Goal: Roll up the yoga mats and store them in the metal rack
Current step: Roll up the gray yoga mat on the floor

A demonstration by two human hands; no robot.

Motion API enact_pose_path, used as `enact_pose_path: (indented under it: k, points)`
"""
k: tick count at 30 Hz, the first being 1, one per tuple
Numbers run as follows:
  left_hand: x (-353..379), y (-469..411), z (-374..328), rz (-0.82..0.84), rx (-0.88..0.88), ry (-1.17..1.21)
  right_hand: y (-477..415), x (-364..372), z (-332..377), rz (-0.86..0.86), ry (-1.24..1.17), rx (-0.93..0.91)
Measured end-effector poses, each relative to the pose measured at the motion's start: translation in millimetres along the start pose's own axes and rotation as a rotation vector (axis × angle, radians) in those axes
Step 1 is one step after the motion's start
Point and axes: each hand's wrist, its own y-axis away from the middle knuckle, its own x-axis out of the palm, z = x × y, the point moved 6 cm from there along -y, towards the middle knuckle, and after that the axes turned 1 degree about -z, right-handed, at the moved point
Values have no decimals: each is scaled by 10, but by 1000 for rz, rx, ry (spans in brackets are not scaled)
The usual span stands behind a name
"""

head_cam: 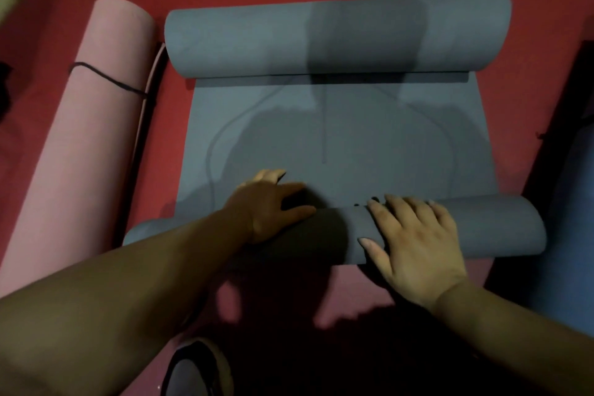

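Grey mat [353, 138] lies rolled under fingers [409, 214] of left hand [268, 207] and right hand [414, 244].

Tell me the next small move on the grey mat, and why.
Probably push the near roll forward another turn. The left hand and right hand both rest on it, a flat stretch of grey mat lies ahead, and the far end is curled over, so it may need flattening later.

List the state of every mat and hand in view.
grey mat: rolled at near end, far end curled, middle flat.
pink mat: fully rolled, tied with black cord.
left hand: presses on the near roll.
right hand: flat on the near roll.
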Motion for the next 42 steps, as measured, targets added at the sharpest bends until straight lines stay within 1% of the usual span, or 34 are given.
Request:
enact_pose_path:
  k: [3, 7, 8, 10, 13, 15, 18, 23, 30, 34, 42]
  points:
    - [-50, 25, -22, -48, 0, -27, -75, 27, -25, -19, -9, 8]
    - [-256, 172, -102, -240, -98, -283, -155, 33, -24, -13, -3, 1]
    - [-218, 289, -127, -277, -119, -271, -162, 29, -30, -9, -6, 1]
    - [-30, 579, -163, -326, -123, -169, -176, 15, -27, -10, -11, 2]
    - [224, 737, -149, -285, -102, -204, -171, 16, -17, -39, -10, 6]
    - [186, 625, -133, -244, -137, -197, -214, 14, -40, -51, -19, 11]
    - [89, 467, -121, -221, -150, -199, -360, -28, -49, -12, -42, 30]
    - [-28, 299, -67, -223, -157, -231, -560, -10, -78, 65, -15, 40]
    - [-203, 108, -22, -208, -180, -175, -841, -110, -123, 95, -57, 44]
    - [-329, 9, 9, -246, -176, -132, -1015, -177, -149, 76, -66, 48]
    - [-488, -278, 118, -252, -241, -56, -1338, -198, -217, 30, -82, 59]
